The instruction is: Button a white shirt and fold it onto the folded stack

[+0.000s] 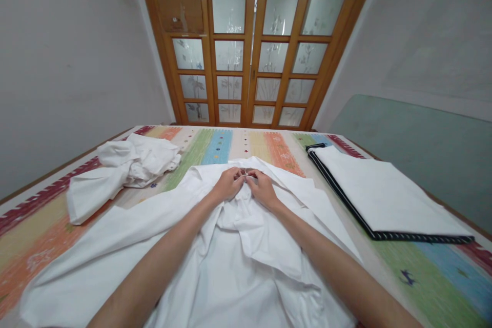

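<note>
A white shirt (246, 256) lies spread toward me, with loose folds down its middle and a sleeve reaching to the lower left. Near its far end, my left hand (230, 182) pinches the cloth between thumb and fingers. Right beside it, my right hand (262, 187) is closed on the same part of the shirt, the fingertips of both hands almost meeting. A small bit of cloth edge shows between them; whether a button is there I cannot make out.
At the left lies a crumpled white garment (126, 164). On the right is a folded white cloth (388, 189) on top of dark cloth with a stitched edge (423, 238). A striped, patterned cover (215, 146) lies beneath. Beyond stand wooden glass-paned doors (251, 61), with walls either side.
</note>
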A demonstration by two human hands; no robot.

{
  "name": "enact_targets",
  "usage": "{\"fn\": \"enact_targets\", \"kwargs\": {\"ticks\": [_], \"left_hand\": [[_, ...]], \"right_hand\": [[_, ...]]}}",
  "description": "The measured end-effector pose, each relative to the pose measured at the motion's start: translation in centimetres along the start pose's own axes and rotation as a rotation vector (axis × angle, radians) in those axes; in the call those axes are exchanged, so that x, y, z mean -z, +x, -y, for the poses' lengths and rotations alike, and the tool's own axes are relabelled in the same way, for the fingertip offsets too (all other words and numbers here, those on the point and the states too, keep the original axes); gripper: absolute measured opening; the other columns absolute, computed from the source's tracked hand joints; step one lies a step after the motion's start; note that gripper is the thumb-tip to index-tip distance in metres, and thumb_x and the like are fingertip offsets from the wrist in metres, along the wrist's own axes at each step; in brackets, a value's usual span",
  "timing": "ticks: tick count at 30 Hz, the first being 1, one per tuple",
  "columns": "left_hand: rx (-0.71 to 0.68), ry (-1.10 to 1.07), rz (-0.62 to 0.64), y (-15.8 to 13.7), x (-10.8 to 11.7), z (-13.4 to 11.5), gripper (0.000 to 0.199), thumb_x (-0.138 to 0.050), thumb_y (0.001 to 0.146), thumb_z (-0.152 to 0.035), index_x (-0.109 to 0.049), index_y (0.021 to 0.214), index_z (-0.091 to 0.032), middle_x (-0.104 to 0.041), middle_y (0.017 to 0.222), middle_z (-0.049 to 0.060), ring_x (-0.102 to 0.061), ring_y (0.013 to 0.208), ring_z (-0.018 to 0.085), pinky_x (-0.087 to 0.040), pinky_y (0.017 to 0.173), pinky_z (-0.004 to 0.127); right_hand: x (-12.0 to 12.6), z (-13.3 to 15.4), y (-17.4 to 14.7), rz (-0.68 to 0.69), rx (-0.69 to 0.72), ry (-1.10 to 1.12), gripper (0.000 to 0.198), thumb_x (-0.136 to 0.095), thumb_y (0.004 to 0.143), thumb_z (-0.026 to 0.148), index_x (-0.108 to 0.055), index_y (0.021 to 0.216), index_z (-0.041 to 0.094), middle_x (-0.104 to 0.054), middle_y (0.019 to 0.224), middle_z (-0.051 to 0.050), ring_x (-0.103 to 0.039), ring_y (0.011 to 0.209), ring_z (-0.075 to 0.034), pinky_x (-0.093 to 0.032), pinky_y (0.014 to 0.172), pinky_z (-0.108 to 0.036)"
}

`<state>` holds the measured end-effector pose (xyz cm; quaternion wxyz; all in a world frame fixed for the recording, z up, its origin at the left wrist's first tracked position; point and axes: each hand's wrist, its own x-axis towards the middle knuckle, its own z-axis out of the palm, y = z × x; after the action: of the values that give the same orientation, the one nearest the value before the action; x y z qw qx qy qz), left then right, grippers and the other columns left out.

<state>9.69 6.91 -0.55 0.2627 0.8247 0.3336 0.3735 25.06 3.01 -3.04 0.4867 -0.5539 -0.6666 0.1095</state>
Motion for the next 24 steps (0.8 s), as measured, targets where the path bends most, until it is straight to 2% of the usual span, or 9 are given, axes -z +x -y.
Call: {"fn": "enact_targets", "kwargs": {"ticks": [7,12,19,24], "left_hand": [[0.124,-0.25,0.011,0.1,0.3,0.2,0.022,-0.057,0.077,-0.034,-0.055,0.063,-0.017,-0.069,0.081,0.004,-0.061,0.077,0.016,-0.047,0.075,0.027],[0.151,-0.269,-0.005,0.2,0.2,0.6,0.022,-0.059,0.076,-0.036,-0.061,0.068,-0.015,-0.066,0.071,0.002,-0.059,0.069,0.014,-0.046,0.07,0.025],[0.104,-0.309,-0.001,0.1,-0.1,0.7,0.02,-0.064,0.074,-0.033,-0.068,0.076,-0.014,-0.07,0.077,0.005,-0.062,0.071,0.015,-0.048,0.071,0.026],[0.126,-0.291,0.008,0.3,0.0,1.1,0.02,-0.062,0.074,-0.032,-0.068,0.073,-0.013,-0.069,0.073,0.004,-0.061,0.067,0.015,-0.047,0.067,0.026]], "right_hand": [[0.4,0.7,0.2,0.026,-0.036,0.018,0.012,-0.053,0.081,0.027,-0.062,0.078,0.019,-0.069,0.078,-0.005,-0.062,0.076,-0.02,-0.046,0.074,-0.032],[0.4,0.5,0.2,0.06,-0.024,0.03,0.015,-0.049,0.084,0.028,-0.06,0.082,0.019,-0.069,0.081,-0.006,-0.061,0.077,-0.02,-0.045,0.076,-0.032],[0.3,0.4,0.1,0.106,-0.027,0.032,0.017,-0.046,0.085,0.029,-0.058,0.086,0.018,-0.068,0.084,-0.007,-0.062,0.08,-0.021,-0.044,0.077,-0.033],[0.3,0.3,0.0,0.132,-0.022,0.067,0.018,-0.046,0.085,0.031,-0.058,0.086,0.019,-0.068,0.087,-0.006,-0.061,0.081,-0.02,-0.045,0.078,-0.033]]}}
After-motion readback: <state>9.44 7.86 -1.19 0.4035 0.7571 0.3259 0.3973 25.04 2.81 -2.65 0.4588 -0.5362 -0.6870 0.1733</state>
